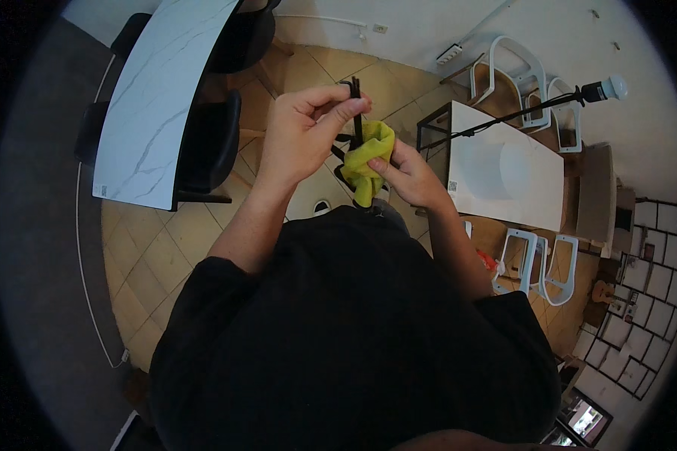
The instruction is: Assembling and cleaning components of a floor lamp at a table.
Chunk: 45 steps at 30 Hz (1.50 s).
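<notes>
- Left hand [308, 124]: raised ahead of the torso, with thumb and forefinger pinching the upper part of a bundle of thin black rods [357, 129]; the other fingers are curled.
- Right hand [414, 177]: lower than the left in the view, gripping a yellow-green cloth [376, 143], its thumb pressed on the near face and its other fingers mostly hidden behind the folds.
- Cloth and rods: held in the air between the two hands, the cloth bunched around the lower part of the rods, which stand roughly upright in the view. More dark pieces show at the cloth's left edge; they may belong to the same object, though the folds hide the join.
- Wearer: black short-sleeved top [353, 316], both forearms bare; a dark shoe [321, 207] shows below the hands on the tan tiled floor [158, 263].
- Left side: a long, white, grey-veined table [154, 113] with black chairs [214, 146] along its edges.
- Right side: a smaller white table [534, 214], with white-framed chairs [496, 83] near it; a thin black pole [526, 113] with a white bulb-like end [615, 86] crosses above the tabletop in the view.
</notes>
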Tool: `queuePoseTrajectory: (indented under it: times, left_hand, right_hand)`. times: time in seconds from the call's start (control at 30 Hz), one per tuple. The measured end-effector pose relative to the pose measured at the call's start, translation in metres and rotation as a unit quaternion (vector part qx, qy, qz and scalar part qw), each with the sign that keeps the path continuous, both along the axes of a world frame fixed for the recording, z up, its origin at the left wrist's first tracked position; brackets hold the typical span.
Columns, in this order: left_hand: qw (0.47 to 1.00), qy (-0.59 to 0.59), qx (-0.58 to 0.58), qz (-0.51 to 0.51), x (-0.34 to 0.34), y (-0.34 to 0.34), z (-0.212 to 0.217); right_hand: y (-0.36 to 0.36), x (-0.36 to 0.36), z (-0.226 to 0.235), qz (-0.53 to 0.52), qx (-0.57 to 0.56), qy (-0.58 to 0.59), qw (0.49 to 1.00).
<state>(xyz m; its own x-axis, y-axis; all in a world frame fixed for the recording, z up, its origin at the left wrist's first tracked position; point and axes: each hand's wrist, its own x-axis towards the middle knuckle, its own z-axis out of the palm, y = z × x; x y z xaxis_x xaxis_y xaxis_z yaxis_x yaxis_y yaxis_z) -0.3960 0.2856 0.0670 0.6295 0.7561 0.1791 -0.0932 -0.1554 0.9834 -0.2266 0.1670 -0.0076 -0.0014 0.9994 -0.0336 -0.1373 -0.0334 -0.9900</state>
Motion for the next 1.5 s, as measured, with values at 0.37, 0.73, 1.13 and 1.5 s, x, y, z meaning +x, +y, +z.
queuePoseTrajectory:
  times: [0.37,0.73,1.13,1.5]
  left_hand:
    - [0.973,-0.127,-0.14,0.134,0.061,0.019,-0.043]
    - [0.96,0.027,-0.274,0.058,0.167,-0.023,-0.101]
    - [0.937,0.153,-0.282,-0.139,0.356,-0.108,-0.082]
    - [0.927,0.218,-0.265,-0.149,0.407,-0.134,-0.082]
  right_hand:
    - [-0.067,0.077,-0.103,-0.169,-0.215,-0.098,0.957]
    - [-0.161,0.2,-0.173,-0.47,-0.228,0.321,0.79]
    - [-0.269,0.369,-0.259,-0.65,-0.059,0.471,0.593]
    - [-0.317,0.449,-0.331,-0.711,-0.118,0.455,0.523]
